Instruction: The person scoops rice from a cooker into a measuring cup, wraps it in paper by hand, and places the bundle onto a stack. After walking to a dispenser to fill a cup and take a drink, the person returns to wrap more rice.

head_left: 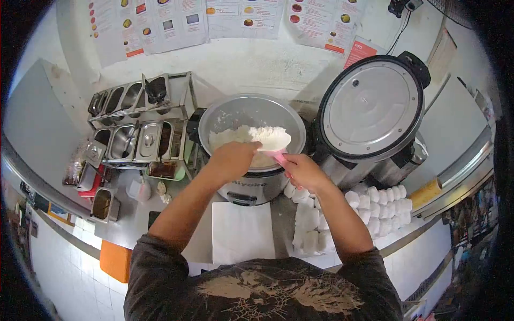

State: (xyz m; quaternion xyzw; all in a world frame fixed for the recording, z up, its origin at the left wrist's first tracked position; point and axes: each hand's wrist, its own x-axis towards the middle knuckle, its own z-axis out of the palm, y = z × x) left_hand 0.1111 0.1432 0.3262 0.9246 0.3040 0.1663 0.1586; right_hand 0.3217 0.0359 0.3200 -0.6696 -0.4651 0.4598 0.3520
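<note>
My right hand [305, 172] is closed around the pink handle of a rice scoop [277, 141], whose pale oval head is over the open rice cooker [250, 100]. White rice [267, 132] lies heaped at the far side of the scoop's head. My left hand [234, 160] reaches over the near rim, fingers closed against the left edge of the scoop. What else those fingers may hold is hidden. More cooked rice [227, 138] fills the bottom of the pot and clings to its inner wall. A sheet of white paper [242, 231] lies on the counter before the cooker.
On the right stands a second cooker with its lid [370, 104] facing me. Many wrapped white portions [383, 211] are stacked below it. A steel rack with metal pans [149, 140] is at the left, near a steel container [105, 205]. Printed sheets [243, 18] hang on the wall.
</note>
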